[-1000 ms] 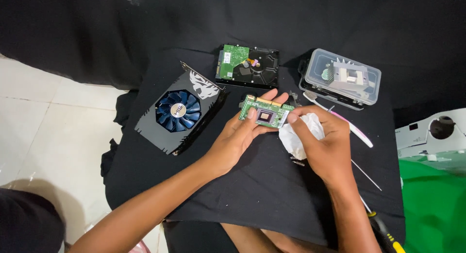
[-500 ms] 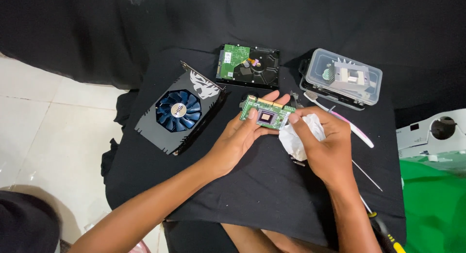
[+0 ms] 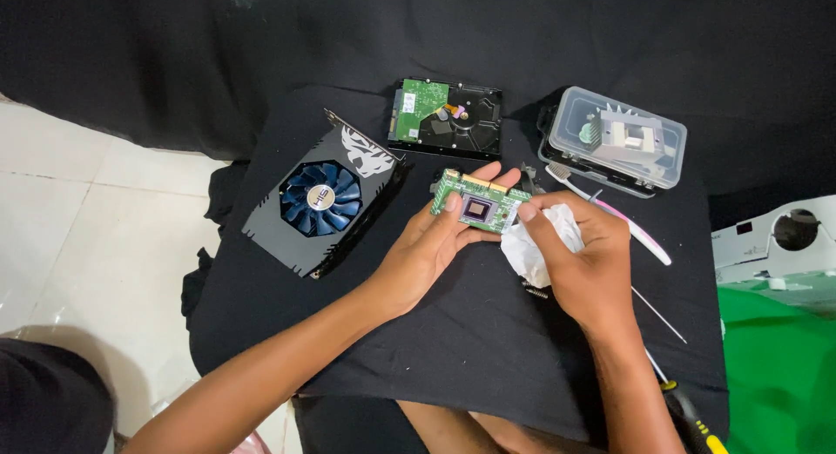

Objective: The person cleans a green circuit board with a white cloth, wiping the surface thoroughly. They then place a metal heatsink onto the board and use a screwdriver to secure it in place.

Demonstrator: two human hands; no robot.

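My left hand holds a small green circuit board with a dark square chip in its middle, thumb on its near edge and fingers under it. My right hand grips a crumpled white tissue and presses a fingertip with it against the board's right end. Both hands are over a black cloth that covers the work surface.
A graphics card with a blue fan lies at the left. A hard drive lies behind the hands. A clear lidded plastic box sits at the back right. A toothbrush, a thin rod and a screwdriver lie at the right.
The tissue in my right hand has shifted slightly along the board's right end. The left hand and board stay almost still.
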